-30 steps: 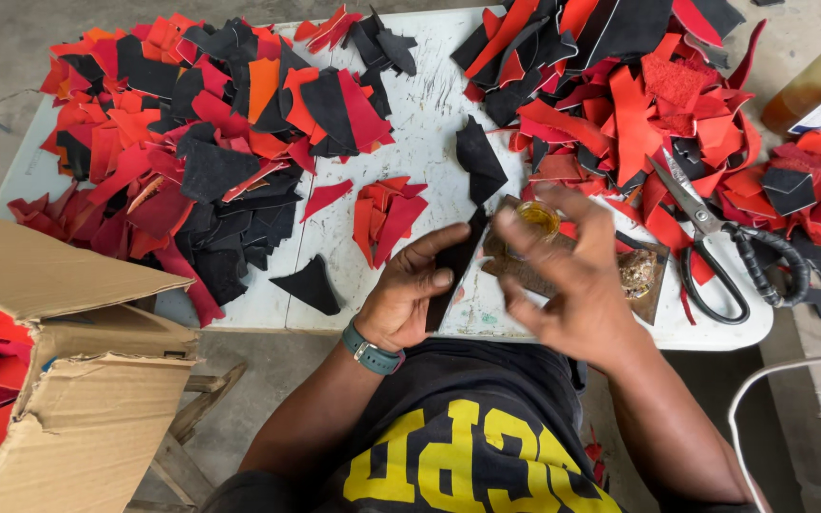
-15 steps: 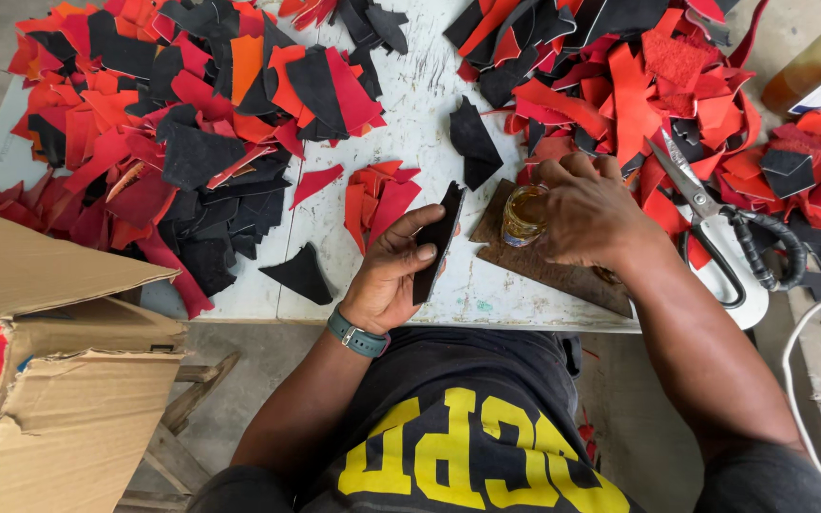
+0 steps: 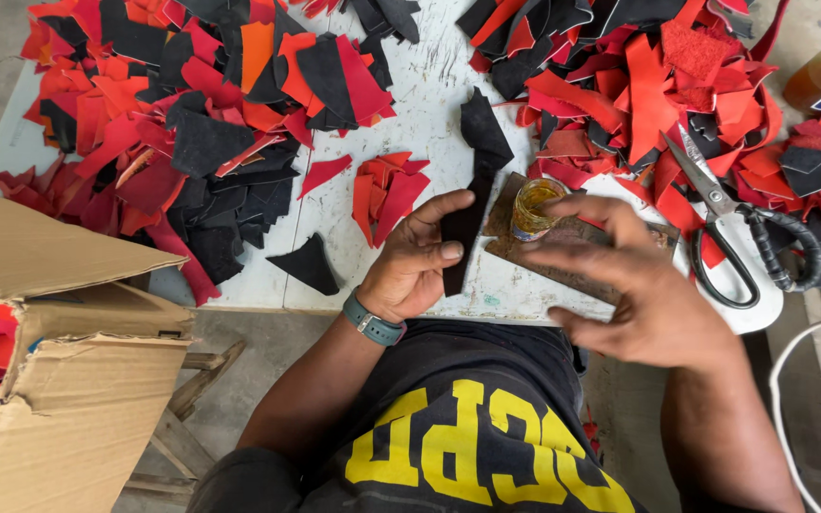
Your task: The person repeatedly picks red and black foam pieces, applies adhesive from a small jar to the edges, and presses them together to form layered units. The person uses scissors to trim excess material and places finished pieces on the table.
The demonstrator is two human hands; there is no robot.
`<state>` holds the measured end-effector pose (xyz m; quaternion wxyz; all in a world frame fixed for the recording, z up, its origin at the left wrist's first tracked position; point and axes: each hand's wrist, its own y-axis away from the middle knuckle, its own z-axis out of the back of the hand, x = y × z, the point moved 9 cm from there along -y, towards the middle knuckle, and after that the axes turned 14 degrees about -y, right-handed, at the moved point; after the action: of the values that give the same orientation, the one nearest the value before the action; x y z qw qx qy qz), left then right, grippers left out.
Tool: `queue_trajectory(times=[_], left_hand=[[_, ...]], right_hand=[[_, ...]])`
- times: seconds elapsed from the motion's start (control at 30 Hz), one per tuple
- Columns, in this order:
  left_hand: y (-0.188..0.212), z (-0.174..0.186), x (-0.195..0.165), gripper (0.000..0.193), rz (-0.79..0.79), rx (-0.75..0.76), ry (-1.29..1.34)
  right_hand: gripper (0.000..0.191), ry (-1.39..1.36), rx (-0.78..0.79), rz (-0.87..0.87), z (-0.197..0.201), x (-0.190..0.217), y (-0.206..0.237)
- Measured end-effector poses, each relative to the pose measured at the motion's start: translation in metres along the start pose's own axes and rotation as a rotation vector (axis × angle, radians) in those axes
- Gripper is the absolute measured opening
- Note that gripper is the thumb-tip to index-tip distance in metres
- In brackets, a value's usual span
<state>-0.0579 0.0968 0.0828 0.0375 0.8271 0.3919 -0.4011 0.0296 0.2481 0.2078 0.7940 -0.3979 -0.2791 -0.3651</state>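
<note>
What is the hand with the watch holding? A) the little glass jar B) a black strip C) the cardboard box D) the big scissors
B: the left hand pinches a black strip between thumb and fingers, while the scissors lie on the table apart from it.

The person wears a black short-sleeved T-shirt [image 3: 467, 427] with large blocky yellow lettering printed across the chest. The sleeves end at the upper arms, leaving both forearms bare. On the left wrist sits a wristwatch [image 3: 372, 324] with a teal-grey band and a dark case. The left hand [image 3: 415, 261] and the right hand [image 3: 639, 294] are bare, without gloves or visible rings.
</note>
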Motion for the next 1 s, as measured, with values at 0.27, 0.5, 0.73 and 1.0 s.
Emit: queue_trajectory(times=[0.27,0.5,0.73,1.0], left_hand=[[-0.004,-0.008,-0.004,0.056,-0.015,0.019,-0.014],[-0.003,-0.004,-0.007,0.055,-0.025,0.006,0.001],[0.006,-0.005,-0.004,0.058,-0.012,0.003,0.006],[0.012,-0.006,-0.002,0.059,0.025,-0.006,-0.009]], right_hand=[[0.068,0.188,0.051,0.111,-0.035,0.019,-0.004],[0.059,0.374,-0.001,0.196,-0.048,0.045,0.001],[0.062,0.697,-0.158,0.130,-0.036,0.040,-0.008],[0.064,0.736,-0.218,0.120,-0.017,0.037,-0.016]])
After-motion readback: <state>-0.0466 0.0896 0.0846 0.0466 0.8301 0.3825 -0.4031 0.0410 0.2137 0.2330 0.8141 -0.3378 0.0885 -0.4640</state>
